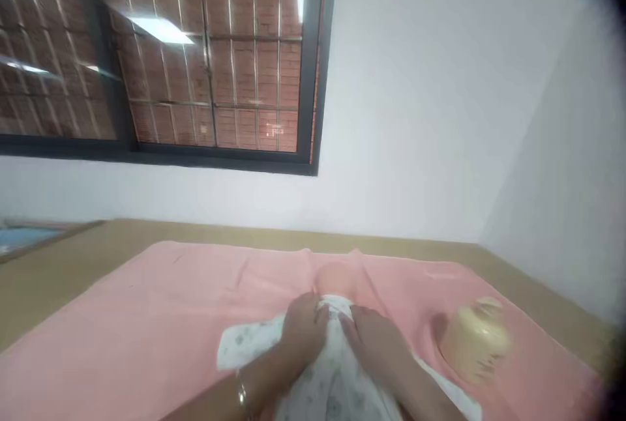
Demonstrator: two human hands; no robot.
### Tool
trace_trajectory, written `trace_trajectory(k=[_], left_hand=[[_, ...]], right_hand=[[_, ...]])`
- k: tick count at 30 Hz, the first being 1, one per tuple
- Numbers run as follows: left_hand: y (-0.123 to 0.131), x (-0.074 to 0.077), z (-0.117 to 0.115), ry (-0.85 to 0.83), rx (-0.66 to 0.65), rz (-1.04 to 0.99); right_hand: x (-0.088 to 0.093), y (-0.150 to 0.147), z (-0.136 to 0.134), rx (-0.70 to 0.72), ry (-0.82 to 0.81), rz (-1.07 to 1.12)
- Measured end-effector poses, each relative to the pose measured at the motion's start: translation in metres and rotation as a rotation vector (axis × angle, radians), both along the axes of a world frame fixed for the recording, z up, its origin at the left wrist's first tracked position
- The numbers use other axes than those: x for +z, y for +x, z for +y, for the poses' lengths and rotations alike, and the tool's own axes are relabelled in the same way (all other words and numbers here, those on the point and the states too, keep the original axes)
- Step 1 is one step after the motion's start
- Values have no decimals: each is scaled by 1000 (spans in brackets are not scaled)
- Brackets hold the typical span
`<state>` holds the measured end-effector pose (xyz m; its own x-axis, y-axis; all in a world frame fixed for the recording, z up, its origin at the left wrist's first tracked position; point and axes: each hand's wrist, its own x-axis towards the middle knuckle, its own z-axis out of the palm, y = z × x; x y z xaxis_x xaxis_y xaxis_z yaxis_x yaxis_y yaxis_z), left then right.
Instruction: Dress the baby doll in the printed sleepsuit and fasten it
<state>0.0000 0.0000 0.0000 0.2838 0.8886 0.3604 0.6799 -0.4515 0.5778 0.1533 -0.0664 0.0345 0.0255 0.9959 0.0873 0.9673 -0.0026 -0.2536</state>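
A baby doll (337,275) in a white patterned garment (323,369) lies on a pink cloth (161,317); only its head shows past my hands. My left hand (306,330) rests on the garment near the doll's neck, its fingers curled into the fabric. Touching the same spot from the other side, my right hand (379,343) lies with fingers bent on the cloth of the garment. A bracelet sits on my left wrist. The picture is blurred, so the grip of the fingers is not sharp.
A cream-coloured jar-like object (476,339) lies on the pink cloth to the right of the doll. The cloth covers a tan surface (49,277) set against a white wall. A dark-framed window (195,62) is at upper left, and a blue-topped object (24,237) sits at far left.
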Motion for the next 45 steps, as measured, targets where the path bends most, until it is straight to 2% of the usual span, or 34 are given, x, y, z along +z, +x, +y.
trace_trajectory(k=[14,24,45], left_hand=[[1,5,-2,11,-10,-4],[1,6,-3,18,-16,8],[1,3,0,8,-2,-12]], right_hand=[[-5,2,3,9,68,20],[-16,5,6,-7,98,42],[-14,3,3,-11,121,61]])
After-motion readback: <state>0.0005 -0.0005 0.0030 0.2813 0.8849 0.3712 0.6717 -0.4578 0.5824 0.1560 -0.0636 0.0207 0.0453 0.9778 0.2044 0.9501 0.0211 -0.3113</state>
